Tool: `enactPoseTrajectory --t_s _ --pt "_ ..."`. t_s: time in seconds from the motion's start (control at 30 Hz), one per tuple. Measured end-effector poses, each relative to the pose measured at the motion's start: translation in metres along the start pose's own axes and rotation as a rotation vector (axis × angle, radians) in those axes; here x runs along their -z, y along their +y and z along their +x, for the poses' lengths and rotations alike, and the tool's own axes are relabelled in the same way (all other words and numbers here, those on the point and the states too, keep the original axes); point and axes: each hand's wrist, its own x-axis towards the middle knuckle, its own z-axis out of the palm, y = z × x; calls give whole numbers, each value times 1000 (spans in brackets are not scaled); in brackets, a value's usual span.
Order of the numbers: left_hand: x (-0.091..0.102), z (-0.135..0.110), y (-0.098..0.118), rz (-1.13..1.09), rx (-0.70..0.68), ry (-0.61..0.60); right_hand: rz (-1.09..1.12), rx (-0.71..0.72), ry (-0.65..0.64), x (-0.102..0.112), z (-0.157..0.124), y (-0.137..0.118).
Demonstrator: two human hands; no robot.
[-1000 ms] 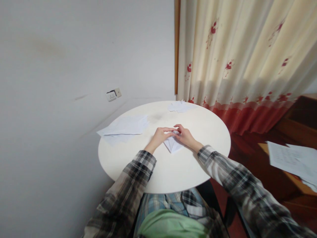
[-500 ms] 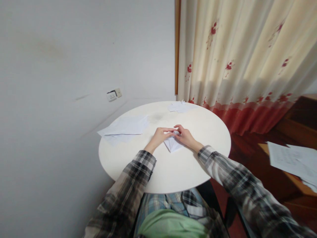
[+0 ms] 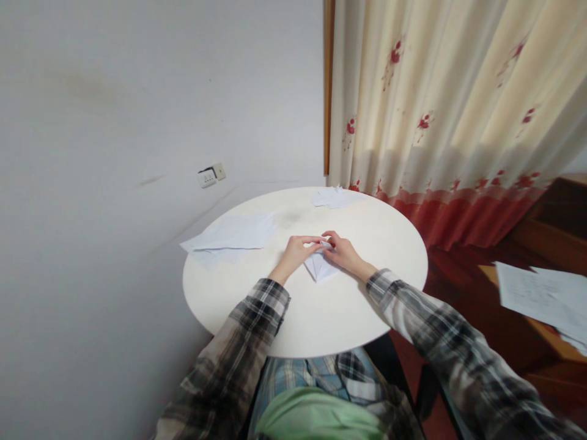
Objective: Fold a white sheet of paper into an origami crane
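A small folded sheet of white paper (image 3: 320, 267) lies on the round white table (image 3: 321, 324), one corner pointing toward me and creases running up from it. My left hand (image 3: 299, 252) reaches in from the left, its thumb and fingers closed on the paper's far edge. From the right, my right hand (image 3: 342, 249) pinches the same far part with bent fingers. Both sets of fingertips meet there and partly cover the paper's top.
A stack of white sheets (image 3: 233, 233) lies at the table's left. Several paper pieces (image 3: 334, 197) sit at its far edge. Written papers (image 3: 541, 296) rest on wooden furniture at the right. A wall socket (image 3: 207, 178) and a curtain (image 3: 440, 122) stand beyond.
My fingertips have shifted very slightly at the far edge of the folded paper. Everything else stays in place.
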Motion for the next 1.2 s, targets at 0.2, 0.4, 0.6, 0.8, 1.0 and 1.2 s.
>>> enactPoseTrajectory --t_s 0.2,0.4,0.6,0.8,1.0,1.2 --pt "-3 1 -7 86 -85 54 -12 -13 -8 0 1 0" --pt "-14 -5 -4 291 -180 135 -14 3 -10 -2 1 0" --pt "-23 -10 1 468 -180 183 -30 7 -14 -2 0 -4" --pt "-26 -11 0 528 -180 215 -23 20 -15 -1 0 -7" --pt "-28 -12 2 548 -186 223 -8 23 -20 -2 0 -5" --pt "-28 -11 1 544 -177 201 -16 23 -29 -2 -1 -6"
